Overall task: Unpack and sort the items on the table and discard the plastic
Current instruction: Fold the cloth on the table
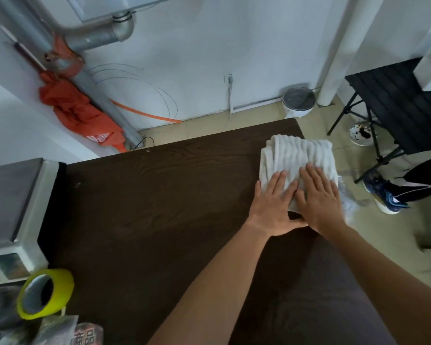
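Observation:
A folded white ribbed towel lies at the far right corner of the dark wooden table. My left hand and my right hand lie flat side by side on the towel's near edge, fingers straight, pressing it down. Clear plastic wrapping shows just past the table's right edge, beside my right hand. Packaged items in plastic sit at the near left corner of the table.
A yellow tape roll stands at the near left. A grey appliance borders the table's left side. On the right, a black folding table stands, with another person's leg and blue shoe on the floor. A white bin stands by the wall.

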